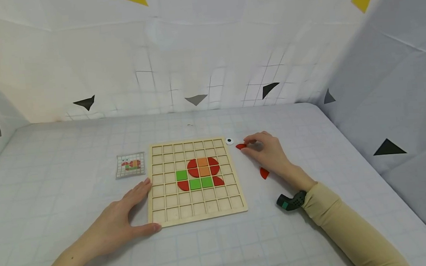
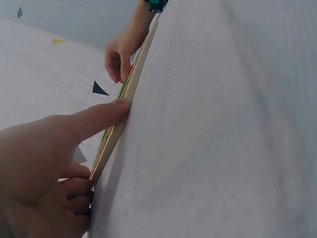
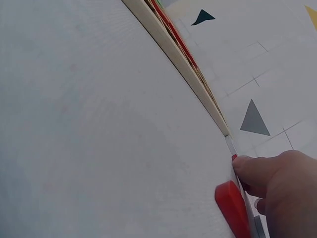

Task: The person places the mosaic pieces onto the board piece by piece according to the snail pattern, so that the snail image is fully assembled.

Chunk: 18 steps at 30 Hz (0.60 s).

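Observation:
A pale wooden grid board lies on the table, with several red, green and orange pieces set in its middle cells. My left hand rests at its left side, fingertips at the left edge and thumb touching the near left corner; the left wrist view shows the thumb against the board's edge. Beyond the board's right edge, my right hand pinches a small red piece between thumb and fingers, low at the table. A second red piece, quarter-round, lies beside the right forearm.
A white disc with a black dot lies by the board's far right corner. Left of the board is a small pattern card with a coloured figure on a grid. A white backdrop with printed triangles rises behind the table.

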{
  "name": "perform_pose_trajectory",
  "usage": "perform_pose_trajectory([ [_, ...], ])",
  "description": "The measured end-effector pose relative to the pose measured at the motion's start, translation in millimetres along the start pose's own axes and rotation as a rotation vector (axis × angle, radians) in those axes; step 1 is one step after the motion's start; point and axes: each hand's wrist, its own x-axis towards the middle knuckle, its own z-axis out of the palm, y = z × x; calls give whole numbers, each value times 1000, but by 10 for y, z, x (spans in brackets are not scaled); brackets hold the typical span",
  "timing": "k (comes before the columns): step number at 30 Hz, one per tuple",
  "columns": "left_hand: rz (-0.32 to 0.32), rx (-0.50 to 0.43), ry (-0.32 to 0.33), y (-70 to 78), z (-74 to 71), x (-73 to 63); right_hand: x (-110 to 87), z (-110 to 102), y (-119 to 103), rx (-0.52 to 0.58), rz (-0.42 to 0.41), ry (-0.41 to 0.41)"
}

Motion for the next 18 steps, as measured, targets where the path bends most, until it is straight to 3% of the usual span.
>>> perform_pose_trajectory([
  [10, 27, 3, 18, -11, -12, 5, -9, -3, -20, 6, -7, -49],
  [18, 35, 9, 23, -15, -11, 4, -11, 0, -35, 3, -9, -40],
])
